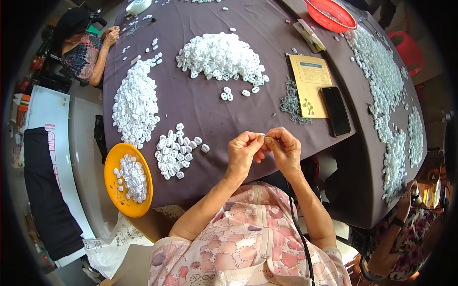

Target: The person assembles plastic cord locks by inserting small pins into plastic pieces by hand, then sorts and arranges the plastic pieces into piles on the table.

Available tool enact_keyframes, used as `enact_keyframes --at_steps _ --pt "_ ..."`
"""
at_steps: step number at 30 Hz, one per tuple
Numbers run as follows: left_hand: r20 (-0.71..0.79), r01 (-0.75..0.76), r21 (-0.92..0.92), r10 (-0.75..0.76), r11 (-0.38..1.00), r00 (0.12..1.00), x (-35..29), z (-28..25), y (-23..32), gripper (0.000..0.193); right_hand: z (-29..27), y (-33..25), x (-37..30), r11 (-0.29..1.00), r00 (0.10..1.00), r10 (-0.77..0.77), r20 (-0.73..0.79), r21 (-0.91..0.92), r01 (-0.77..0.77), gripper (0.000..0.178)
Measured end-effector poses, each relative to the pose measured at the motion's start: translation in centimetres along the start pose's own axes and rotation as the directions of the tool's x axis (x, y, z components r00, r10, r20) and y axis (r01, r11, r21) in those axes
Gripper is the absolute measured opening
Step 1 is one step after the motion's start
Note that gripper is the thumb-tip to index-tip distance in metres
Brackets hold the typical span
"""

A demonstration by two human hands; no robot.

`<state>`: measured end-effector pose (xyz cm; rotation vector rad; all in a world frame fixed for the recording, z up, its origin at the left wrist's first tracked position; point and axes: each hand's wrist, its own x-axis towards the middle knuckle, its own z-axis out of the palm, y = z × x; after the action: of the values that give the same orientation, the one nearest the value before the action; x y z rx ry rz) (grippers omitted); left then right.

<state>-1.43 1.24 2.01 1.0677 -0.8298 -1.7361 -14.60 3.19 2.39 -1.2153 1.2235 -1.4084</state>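
My left hand (244,150) and my right hand (285,148) meet at the table's near edge, thumbs and fingertips pinched together. A tiny whitish bit shows between the fingertips; most of what they hold is hidden. Beyond them on the dark cloth lies a big heap of small white oval plastic pieces with two holes (220,56), with a few loose ones in front of it. To the left of my hands is a smaller, looser group of the same pieces (174,155). A pile of thin grey pieces (291,102), perhaps springs, lies to the right, past my right hand.
An orange plate (110,178) with white pieces sits at the left edge, below a long white heap (136,102). On the right are a yellow envelope (310,78), a black phone (336,112), a red basket (329,21) and another table's whitish heaps (381,76). Two people sit nearby.
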Motion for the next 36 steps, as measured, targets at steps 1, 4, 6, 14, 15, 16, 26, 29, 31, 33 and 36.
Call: enact_keyframes --at_steps 1,4,6,14,15,16,26,29,31,33,36 --pt "0.021 0.012 0.059 -0.014 0.998 1.000 0.2 -0.2 0.0 0.012 -0.3 0.3 -0.1 0.997 0.997 0.075 0.009 0.013 -0.075 0.003" --pt "0.033 0.016 0.140 -0.020 0.990 0.999 0.6 -1.0 0.1 0.015 -0.4 1.0 0.1 0.982 0.983 0.179 0.028 0.052 -0.180 0.002" --pt "0.017 0.001 0.115 -0.003 0.993 1.000 0.5 -1.1 0.4 0.014 -0.3 1.0 0.1 0.988 0.986 0.153 0.064 -0.015 -0.152 0.003" --pt "0.055 -0.027 0.051 0.024 0.998 0.998 0.5 -1.9 0.5 0.011 0.3 1.2 0.2 0.991 0.988 0.133 0.078 -0.023 -0.132 0.002" --pt "0.052 -0.035 0.027 0.034 0.999 0.998 0.5 -1.9 0.5 0.010 0.4 1.2 0.2 0.991 0.988 0.132 0.075 -0.026 -0.131 0.002" --pt "0.052 -0.033 0.024 0.032 0.999 0.998 0.5 -1.9 0.5 0.010 0.4 1.2 0.3 0.991 0.988 0.134 0.075 -0.029 -0.132 0.002" --pt "-0.037 -0.104 0.264 0.118 0.959 0.992 0.6 -1.3 0.3 0.004 1.8 1.9 0.4 0.985 0.996 0.088 0.019 -0.154 -0.084 0.003" --pt "-0.085 -0.146 0.197 0.165 0.969 0.983 1.0 -1.6 -1.1 0.004 2.1 2.4 0.5 0.987 0.997 0.079 0.000 -0.138 -0.078 0.003" --pt "-0.129 -0.169 0.052 0.174 0.984 0.976 1.2 -1.8 -1.2 0.003 2.5 2.1 1.3 0.989 0.998 0.060 0.002 -0.132 -0.059 0.003" --pt "-0.142 -0.182 0.009 0.182 0.983 0.973 1.4 -2.8 -1.0 0.003 3.0 0.8 2.7 0.946 0.986 -0.085 0.141 -0.301 0.125 0.004" --pt "-0.156 -0.195 -0.015 0.190 0.981 0.969 1.6 -4.5 -0.4 0.004 3.6 0.6 4.7 0.972 0.953 0.170 0.252 -0.203 -0.119 0.013"
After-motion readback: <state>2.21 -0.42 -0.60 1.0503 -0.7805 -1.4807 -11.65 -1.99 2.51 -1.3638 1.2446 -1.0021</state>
